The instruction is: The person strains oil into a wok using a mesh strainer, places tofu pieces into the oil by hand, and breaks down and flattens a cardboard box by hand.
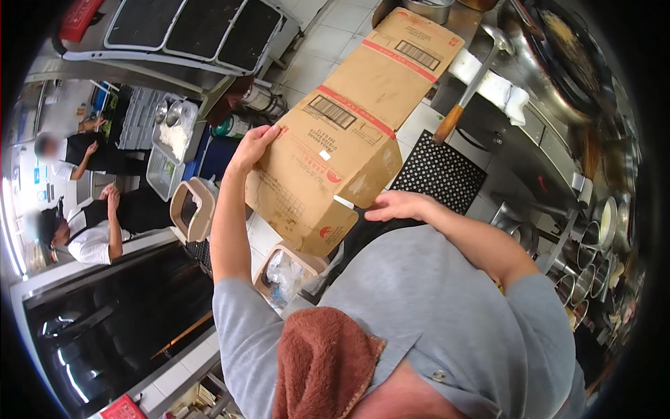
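A large flattened cardboard box with red bands, barcodes and printed labels stretches away in front of my body. My left hand grips its left edge, thumb on the printed face and fingers partly hidden behind. At the near right side, a flap is folded at an angle. My right hand is beside that flap's near corner, fingers loosely bent and a little apart. Whether its fingertips touch the cardboard is unclear. The box's far end reaches up to the counter edge.
A ladle with a wooden handle juts out from the stove side by a wok. Below the cardboard stands a bin with plastic bags. A dotted black mat lies on the tiles. Two people stand at left.
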A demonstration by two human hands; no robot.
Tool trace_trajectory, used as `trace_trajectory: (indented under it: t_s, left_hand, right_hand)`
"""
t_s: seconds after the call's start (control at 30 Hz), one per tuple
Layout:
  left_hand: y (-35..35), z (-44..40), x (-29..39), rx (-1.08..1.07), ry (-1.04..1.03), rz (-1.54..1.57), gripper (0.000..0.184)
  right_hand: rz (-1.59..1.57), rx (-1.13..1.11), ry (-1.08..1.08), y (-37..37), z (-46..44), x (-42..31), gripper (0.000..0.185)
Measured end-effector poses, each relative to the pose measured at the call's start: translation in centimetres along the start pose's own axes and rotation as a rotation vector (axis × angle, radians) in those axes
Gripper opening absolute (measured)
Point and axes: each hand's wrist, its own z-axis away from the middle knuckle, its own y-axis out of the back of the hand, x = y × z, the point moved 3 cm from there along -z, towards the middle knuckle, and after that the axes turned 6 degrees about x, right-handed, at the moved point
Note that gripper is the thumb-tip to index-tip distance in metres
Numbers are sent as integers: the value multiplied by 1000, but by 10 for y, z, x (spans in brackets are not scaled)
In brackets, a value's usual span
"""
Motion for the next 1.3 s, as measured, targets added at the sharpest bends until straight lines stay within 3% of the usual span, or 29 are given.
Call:
trace_trajectory:
  t_s: [0.07,0.13,0.27,0.4,0.6,0.7,0.73,0.83,0.93,1.0,1.07,1.13,1.2,1.3]
  left_hand:
    - [-1,2,1,20,10,18,36]
    - [-1,3,5,5,-33,32,36]
    - [-2,5,7,16,20,-12,38]
    - [-4,12,11,48,1,9,41]
    - [-3,0,-2,20,-43,-15,36]
    - [-6,8,7,27,-50,42,34]
    - [-7,8,7,30,-53,47,35]
    - [-9,3,2,37,-50,60,36]
    - [-14,16,14,36,-37,46,37]
    - [-17,20,12,42,-20,26,37]
    - [-16,15,7,51,-61,75,36]
    - [-18,19,7,71,-94,107,35]
    - [-14,20,6,97,-102,194,35]
    - [-11,20,7,87,-106,191,34]
  right_hand:
    - [-40,-130,-10,-19,-11,-8,70]
    - [-342,-213,-138,-33,-15,-10,64]
    - [-368,-159,-140,-48,-12,-27,59]
    - [-173,-40,-159,-48,3,-50,57]
    - [-116,50,-64,-35,-6,-28,49]
    - [70,110,-68,-26,3,-31,43]
    - [39,98,-111,-26,4,-32,40]
    - [-551,26,-138,-33,1,-25,55]
    - [-800,124,-177,-40,11,-56,67]
    - [-880,112,-107,-45,-17,-39,74]
    - [-815,-36,-101,-38,-27,-35,72]
    - [-727,-41,-100,-23,-17,-35,65]
    - [-200,-98,-169,-6,-4,-30,56]
    - [35,-12,-44,27,26,-33,43]
